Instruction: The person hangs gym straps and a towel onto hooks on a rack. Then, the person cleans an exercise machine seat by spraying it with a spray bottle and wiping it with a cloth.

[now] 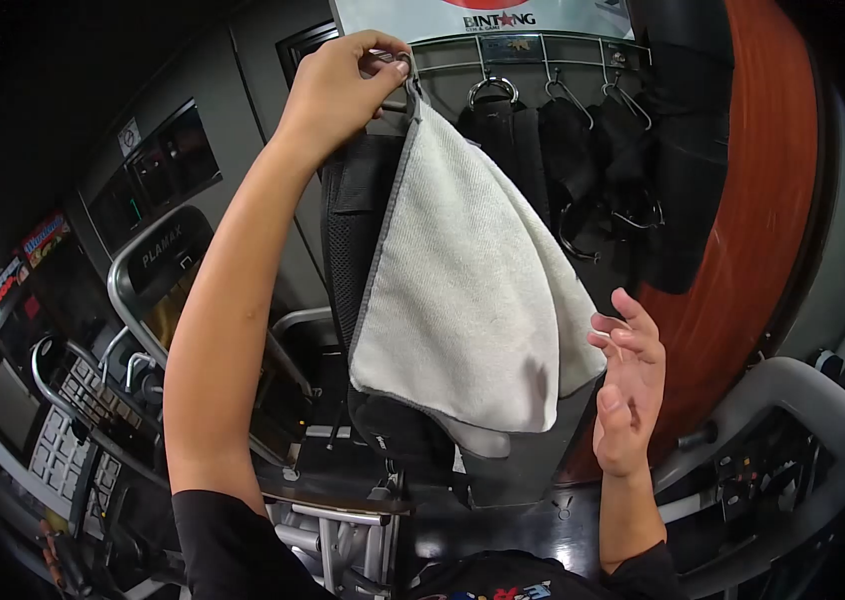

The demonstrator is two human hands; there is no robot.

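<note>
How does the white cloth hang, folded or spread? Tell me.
Partly spread: the cloth drapes from its top at the left hand, with loose folds at right.

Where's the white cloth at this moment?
In the head view, the white cloth hangs near the centre, its top corner at the left hand by the hook rack, its lower right edge near the right hand.
</note>
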